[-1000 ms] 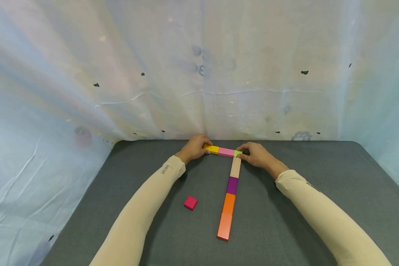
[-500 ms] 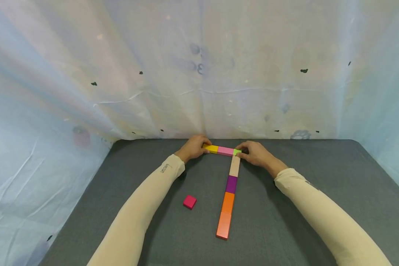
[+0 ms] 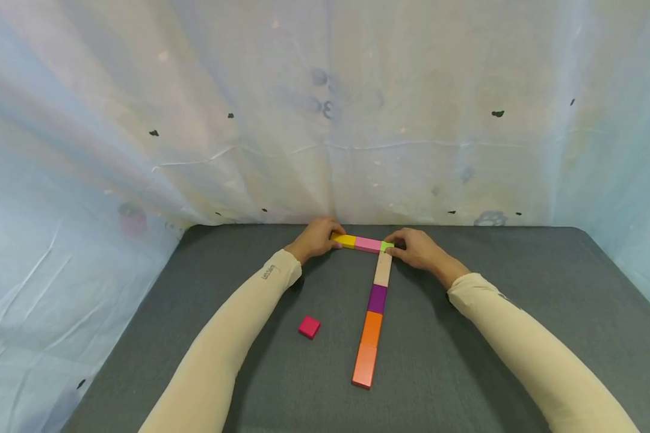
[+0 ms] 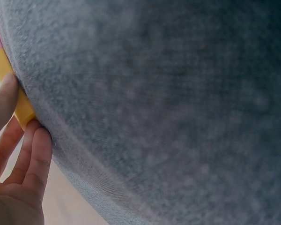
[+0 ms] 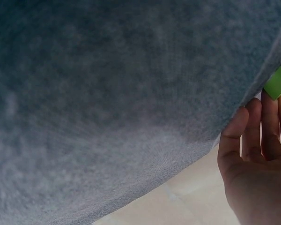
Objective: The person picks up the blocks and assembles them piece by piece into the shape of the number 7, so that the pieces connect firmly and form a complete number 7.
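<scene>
Far along the table, a short row of flat blocks runs crosswise: a yellow block point(image 3: 344, 241), a pink block point(image 3: 368, 245) and a lime green block point(image 3: 387, 245). My left hand point(image 3: 316, 238) pinches the yellow block at its outer end, thumb on the near side, as the left wrist view also shows. At the other end my right hand point(image 3: 417, 249) holds the green block between thumb and index finger. From that corner a column comes toward me: a pale wood block point(image 3: 383, 269), a purple block point(image 3: 377, 299), an orange block point(image 3: 371, 328) and a red-orange block point(image 3: 365, 365).
A loose crimson square block point(image 3: 309, 327) lies left of the column, between it and my left sleeve point(image 3: 211, 355). The dark grey cloth-covered table point(image 3: 444, 373) ends just beyond my hands, where a pale patterned curtain point(image 3: 411, 120) hangs.
The view has shifted very slightly. Both hands stay at the two ends of the crosswise row, and the blocks keep their arrangement.
</scene>
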A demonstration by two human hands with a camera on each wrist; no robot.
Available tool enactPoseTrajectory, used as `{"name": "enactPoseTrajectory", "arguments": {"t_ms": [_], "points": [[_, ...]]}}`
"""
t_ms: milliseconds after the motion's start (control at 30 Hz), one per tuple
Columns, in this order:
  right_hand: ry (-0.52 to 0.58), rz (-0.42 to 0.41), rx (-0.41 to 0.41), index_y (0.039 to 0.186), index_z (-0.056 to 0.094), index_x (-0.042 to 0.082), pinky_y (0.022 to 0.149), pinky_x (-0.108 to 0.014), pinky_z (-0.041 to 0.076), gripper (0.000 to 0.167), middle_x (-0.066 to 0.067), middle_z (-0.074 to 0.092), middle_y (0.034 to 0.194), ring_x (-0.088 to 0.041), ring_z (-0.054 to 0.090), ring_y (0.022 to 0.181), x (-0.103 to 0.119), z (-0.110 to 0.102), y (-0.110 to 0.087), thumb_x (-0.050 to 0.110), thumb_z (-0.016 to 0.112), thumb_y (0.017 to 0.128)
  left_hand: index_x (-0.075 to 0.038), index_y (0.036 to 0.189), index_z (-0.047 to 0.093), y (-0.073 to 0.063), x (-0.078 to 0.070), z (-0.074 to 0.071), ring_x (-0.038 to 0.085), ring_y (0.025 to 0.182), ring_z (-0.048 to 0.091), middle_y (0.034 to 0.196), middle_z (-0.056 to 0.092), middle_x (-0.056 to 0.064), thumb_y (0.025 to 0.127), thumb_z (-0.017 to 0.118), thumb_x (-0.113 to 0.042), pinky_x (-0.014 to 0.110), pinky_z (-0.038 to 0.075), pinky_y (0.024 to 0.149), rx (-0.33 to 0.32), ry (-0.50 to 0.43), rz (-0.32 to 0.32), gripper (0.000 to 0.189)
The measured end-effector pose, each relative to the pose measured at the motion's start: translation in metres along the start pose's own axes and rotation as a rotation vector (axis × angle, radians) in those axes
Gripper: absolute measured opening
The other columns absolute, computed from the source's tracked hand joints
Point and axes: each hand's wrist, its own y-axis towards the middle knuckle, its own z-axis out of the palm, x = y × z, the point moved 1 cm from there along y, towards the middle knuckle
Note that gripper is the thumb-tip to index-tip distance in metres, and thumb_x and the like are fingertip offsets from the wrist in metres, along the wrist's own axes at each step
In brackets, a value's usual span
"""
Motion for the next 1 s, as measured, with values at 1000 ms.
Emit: {"name": "enactPoseTrajectory", "arguments": {"t_ms": [1000], "points": [[0.009,0.01,0.002,0.128,0.066,0.006,0.099,-0.052,0.049,0.035,-0.014,0.068,0.12,-0.03,0.063,0.11,-0.005,0.002,-0.004,0.025,0.063,0.099,-0.012,0.125,0.068,-0.077,-0.001,-0.018,0.02,0.101,0.064,0.117,0.067,0.006,0.091,0.073,-0.022,0.037,0.055,0.09,0.013,-0.194,0.166,0.035]]}}
